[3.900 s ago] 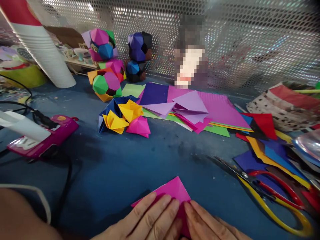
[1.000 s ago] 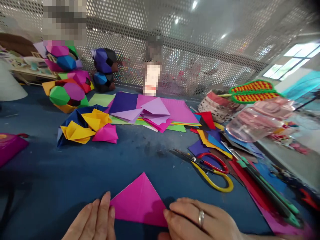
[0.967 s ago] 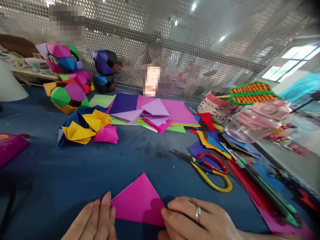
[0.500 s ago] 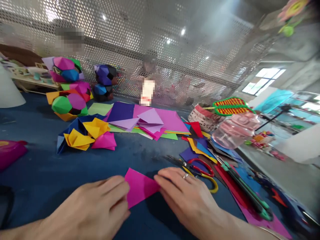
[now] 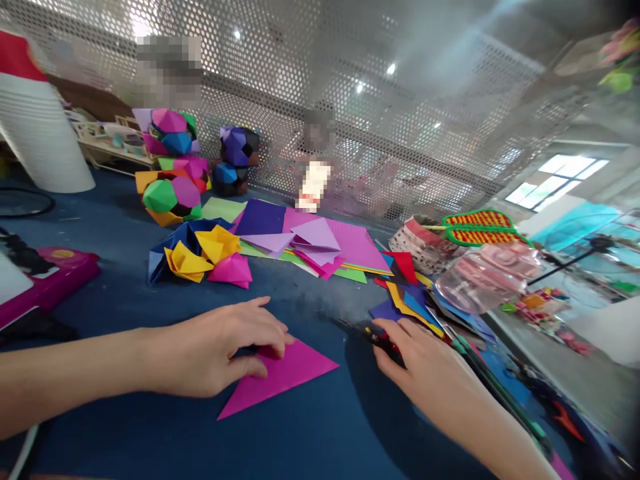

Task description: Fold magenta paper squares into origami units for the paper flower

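While the left hand [image 5: 225, 350], loosely open, stays on magenta paper [image 5: 290, 375], lower centre, the right hand [image 5: 421, 361] has moved to scissors [image 5: 369, 332]. Its grip: unclear.

A grey perforated metal screen [image 5: 280, 87] stood behind the flat blue desk [image 5: 310, 440]; a rectangular paned window [image 5: 557, 180] shone at right.

Craft workshop | coloured paper sheets [image 5: 357, 245] | folded-paper balls [image 5: 160, 195] | perforated metal partition [image 5: 270, 80]

2 hands [image 5: 215, 353] — prob. 1 pr scissors [image 5: 369, 333]
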Demonstrator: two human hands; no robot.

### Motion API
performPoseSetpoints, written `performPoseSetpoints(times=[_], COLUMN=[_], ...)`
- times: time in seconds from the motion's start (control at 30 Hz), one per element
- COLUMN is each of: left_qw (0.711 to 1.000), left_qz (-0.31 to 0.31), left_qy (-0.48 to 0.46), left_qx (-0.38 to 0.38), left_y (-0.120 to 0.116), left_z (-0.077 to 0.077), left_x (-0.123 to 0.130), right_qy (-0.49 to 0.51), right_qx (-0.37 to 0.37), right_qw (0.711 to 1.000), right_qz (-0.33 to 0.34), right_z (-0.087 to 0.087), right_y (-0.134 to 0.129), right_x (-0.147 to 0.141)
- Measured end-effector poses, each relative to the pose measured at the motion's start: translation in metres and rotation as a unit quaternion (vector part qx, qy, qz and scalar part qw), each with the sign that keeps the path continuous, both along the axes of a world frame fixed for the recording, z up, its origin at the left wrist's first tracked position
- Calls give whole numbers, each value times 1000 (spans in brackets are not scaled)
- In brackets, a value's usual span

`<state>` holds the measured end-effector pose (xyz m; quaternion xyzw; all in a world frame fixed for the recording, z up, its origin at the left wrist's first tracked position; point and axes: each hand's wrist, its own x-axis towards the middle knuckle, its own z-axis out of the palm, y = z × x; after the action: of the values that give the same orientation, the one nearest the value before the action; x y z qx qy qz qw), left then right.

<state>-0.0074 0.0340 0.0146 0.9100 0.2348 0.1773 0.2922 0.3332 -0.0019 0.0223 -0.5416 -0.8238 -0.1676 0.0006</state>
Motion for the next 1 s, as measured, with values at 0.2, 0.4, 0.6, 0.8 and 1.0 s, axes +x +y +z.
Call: performPoseSetpoints(times=[0.2, 0.4, 0.6, 0.8, 1.0], left_qw=[1000, 999, 999, 996, 995], left_qz=[-19, 5, 8, 22, 19], left_qy=[-14, -3, 46, 85, 91], left_qx=[11, -31, -15, 17, 34], left_y=[5, 5, 1, -1, -1], left_z=[1, -2, 1, 7, 6], left_x=[-2, -3, -5, -6, -6], right_qy=[159, 561, 642, 642, 638], right_qx=[31, -198, -387, -397, -393], right_qw=[987, 804, 661, 655, 661], right_qz=[-25, -7, 33, 37, 47], right_z=[18, 40, 32, 28, 30], right_y=[0, -23, -22, -13, -11], right_x=[-18, -73, -124, -133, -135])
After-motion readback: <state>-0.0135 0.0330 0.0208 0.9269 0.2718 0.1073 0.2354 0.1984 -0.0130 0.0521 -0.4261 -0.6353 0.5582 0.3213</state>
